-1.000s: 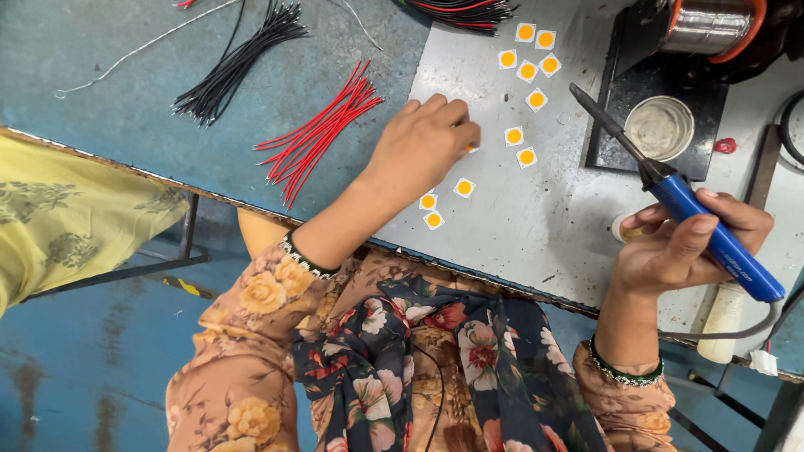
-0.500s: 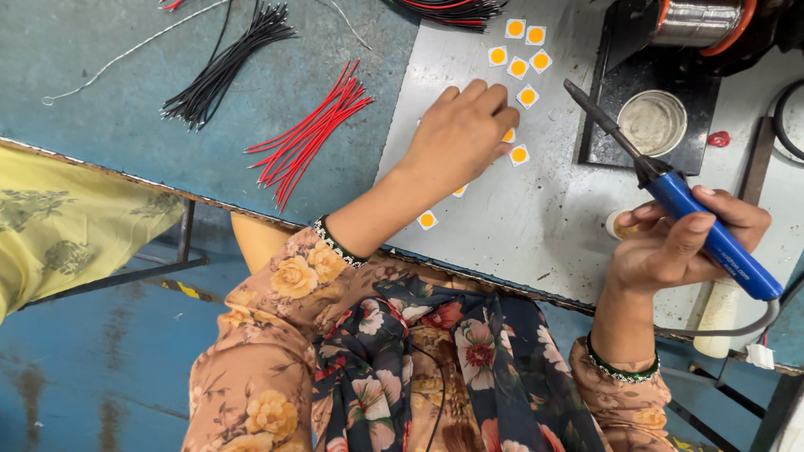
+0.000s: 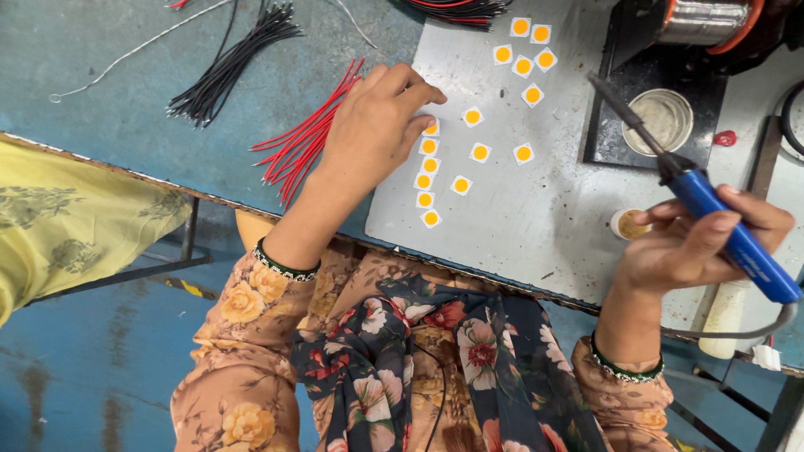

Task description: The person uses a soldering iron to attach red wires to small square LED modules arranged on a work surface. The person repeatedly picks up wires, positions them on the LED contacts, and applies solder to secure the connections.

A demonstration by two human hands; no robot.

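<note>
Your left hand (image 3: 377, 125) lies palm-down on the grey metal plate (image 3: 519, 218), fingers loosely curled and narrow, the fingertips (image 3: 423, 94) pressing at the top of a column of small white squares with yellow centres (image 3: 425, 180). Whether you pinch one of those chips beneath the fingers is hard to say, since the hand covers that spot. The column runs from your fingertips toward 6 o'clock, ending near the plate's front edge. A few loose chips (image 3: 481, 152) lie just beside it at 3 o'clock, and a tighter cluster (image 3: 525, 52) sits well apart toward 1 o'clock.

Your right hand (image 3: 695, 247) is closed around the blue handle of a soldering iron (image 3: 712, 218), held off the plate. Its dark tip points toward 10 o'clock, over the black stand (image 3: 611, 125) that carries a round tin (image 3: 660, 120). A small round pot (image 3: 626, 224) stands just beside your right fingers, at their 9 o'clock.

At 9 o'clock of your left hand a bundle of red wires (image 3: 306, 138) lies on the blue bench (image 3: 100, 109), touching the hand's edge. Further toward 10 o'clock lies a bundle of black wires (image 3: 226, 71). A spool of solder (image 3: 703, 21) sits at the top right.
</note>
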